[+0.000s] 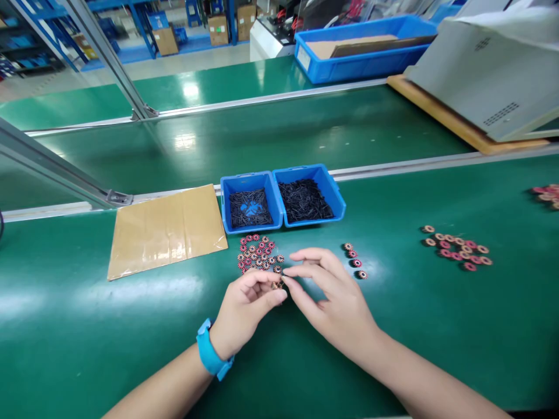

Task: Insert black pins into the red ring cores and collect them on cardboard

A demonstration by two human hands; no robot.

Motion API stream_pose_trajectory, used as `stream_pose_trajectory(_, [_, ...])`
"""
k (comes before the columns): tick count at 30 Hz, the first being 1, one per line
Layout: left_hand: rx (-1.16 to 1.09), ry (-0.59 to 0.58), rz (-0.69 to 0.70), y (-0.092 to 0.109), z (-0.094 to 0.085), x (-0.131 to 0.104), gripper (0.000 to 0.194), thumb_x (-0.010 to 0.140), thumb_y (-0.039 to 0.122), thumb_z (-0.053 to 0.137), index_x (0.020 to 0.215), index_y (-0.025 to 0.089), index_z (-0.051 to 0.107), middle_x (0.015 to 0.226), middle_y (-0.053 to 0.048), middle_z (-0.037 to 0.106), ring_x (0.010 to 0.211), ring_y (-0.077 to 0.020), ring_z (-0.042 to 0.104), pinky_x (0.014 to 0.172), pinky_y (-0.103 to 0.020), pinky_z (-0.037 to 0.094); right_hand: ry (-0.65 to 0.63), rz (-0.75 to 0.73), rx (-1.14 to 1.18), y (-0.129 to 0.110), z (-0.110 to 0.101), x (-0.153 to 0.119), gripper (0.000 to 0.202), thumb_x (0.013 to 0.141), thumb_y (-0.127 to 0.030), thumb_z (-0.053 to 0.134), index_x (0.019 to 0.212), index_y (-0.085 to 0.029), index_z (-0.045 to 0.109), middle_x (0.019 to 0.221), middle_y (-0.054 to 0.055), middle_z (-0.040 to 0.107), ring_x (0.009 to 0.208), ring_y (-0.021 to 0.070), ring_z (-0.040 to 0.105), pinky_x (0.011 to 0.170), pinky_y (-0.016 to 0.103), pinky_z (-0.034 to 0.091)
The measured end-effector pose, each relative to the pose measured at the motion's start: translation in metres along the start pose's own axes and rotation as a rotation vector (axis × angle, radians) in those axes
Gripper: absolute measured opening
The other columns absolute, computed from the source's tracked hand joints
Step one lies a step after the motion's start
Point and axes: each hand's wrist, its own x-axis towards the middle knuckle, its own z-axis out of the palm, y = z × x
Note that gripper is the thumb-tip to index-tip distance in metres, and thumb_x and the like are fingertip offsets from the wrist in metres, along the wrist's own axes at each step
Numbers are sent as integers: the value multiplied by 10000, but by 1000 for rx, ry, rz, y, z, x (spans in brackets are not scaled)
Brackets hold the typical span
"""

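Below two blue bins (276, 203): left hand (240, 308) pinching toothed ring (275, 286); right hand (338, 299) pinching tiny dark piece (283, 275); four rings (356, 263) alongside.

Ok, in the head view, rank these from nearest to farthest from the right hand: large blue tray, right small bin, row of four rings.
1. Row of four rings: just beyond the right hand, on its right.
2. Right small bin: ahead, past the fingers.
3. Large blue tray: far back, right of centre.
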Motion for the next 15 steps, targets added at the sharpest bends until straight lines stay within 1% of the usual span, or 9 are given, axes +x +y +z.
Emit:
stream_pose_trajectory(2, [-23,-10,-14,0,1,0,209,655,256,737,836,170,680,682,16,584,636,-84,508,635,-238,425,11,-14,-9,0,1,0,91,801,-99,569,835,-179,596,950,84,577,864,173,595,715,326,522])
stream_pose_trajectory(4, [-63,-14,-26,0,1,0,208,655,259,740,836,172,685,666,19,592,627,-81,516,635,-233,428,21,-38,-29,-1,2,-1,95,810,-99,558,835,-182,595,946,81,589,799,159,588,684,328,519])
stream_pose_trajectory(7, [-122,-7,-44,1,2,-1,202,649,250,748,830,177,694,715,7,635,645,-80,535,662,-234,440,13,-88,-65,-2,4,-1,107,817,-86,549,859,-173,596,958,89,613,744,145,566,681,341,504])
stream_pose_trajectory(12, [-157,3,-37,1,1,-2,202,657,237,745,851,191,712,762,1,658,659,-75,534,680,-228,444,-27,-180,-101,-4,3,0,171,812,-53,526,939,-131,610,998,130,639,853,196,584,707,362,478])
stream_pose_trajectory(15, [-163,18,-26,1,-1,-2,213,659,245,744,865,195,718,750,3,657,646,-73,533,672,-225,445,-83,-185,-90,-3,1,-1,231,812,-41,505,998,-130,606,1055,139,625,887,199,584,732,373,476])
